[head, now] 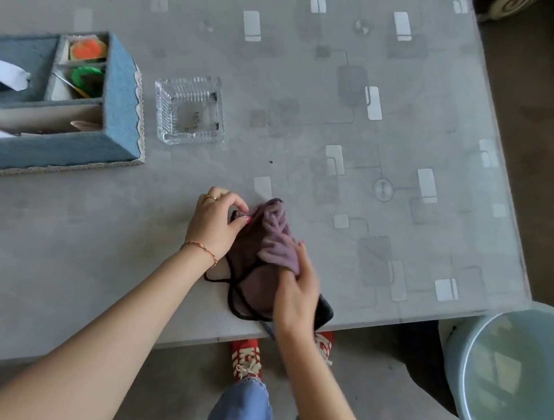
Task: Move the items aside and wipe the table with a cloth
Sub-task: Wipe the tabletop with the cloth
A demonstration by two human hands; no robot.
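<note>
A purple cloth (275,229) with a black edge and black string lies bunched near the front edge of the grey patterned table (359,133). My left hand (216,221) pinches the cloth's far left corner between thumb and fingers. My right hand (295,288), blurred, grips a fold of the cloth's near right part. A square glass ashtray (190,110) stands left of centre. Beside it, at the table's left, sits a blue fabric organiser box (125,96) holding orange and green items and white paper.
A pale blue round bin (518,381) stands on the floor by the table's front right corner. My red shoes (246,358) and jeans show below the table's front edge. Floor runs along the right side.
</note>
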